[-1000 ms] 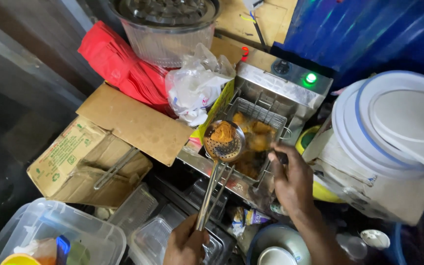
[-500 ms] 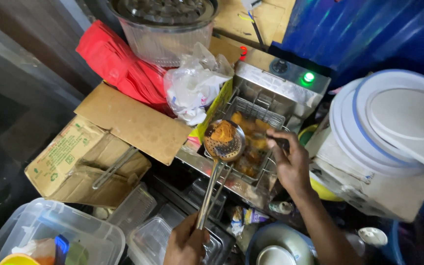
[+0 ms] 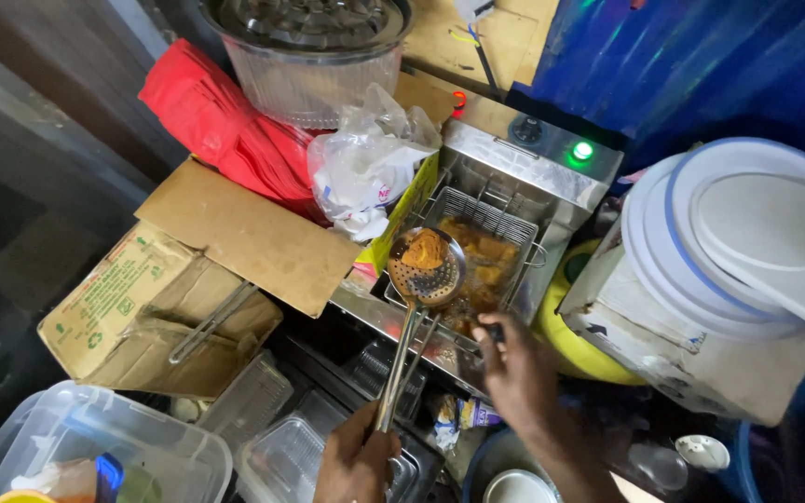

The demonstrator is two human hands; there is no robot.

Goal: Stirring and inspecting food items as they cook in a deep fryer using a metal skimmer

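Skimmer (image 3: 426,265), a round perforated metal ladle on a long handle, hangs over the near left corner of the fryer basket (image 3: 486,237) with a lump of golden fried food (image 3: 424,249) lying in its bowl. Left hand (image 3: 356,461) is at the bottom of the view, fingers wrapped tight around the end of the skimmer's handle. Right hand (image 3: 514,368) is at the near edge of the basket, fingers curled about a dark handle there; I cannot tell how firmly it grips. More browned pieces sit in the wire basket, which rests inside a steel electric fryer (image 3: 533,172) with a green lamp (image 3: 582,150) glowing on its back panel.

Left of the fryer lies an open cardboard box (image 3: 235,233), with a crumpled white plastic bag (image 3: 365,168) and a red bag (image 3: 216,121) behind it. A large clear ribbed bowl (image 3: 309,56) stands at the back. To the right of the fryer a stack of white round lids (image 3: 747,233) rests on a pale box, well apart from the hands. Clear plastic containers (image 3: 95,447) crowd the lower left.
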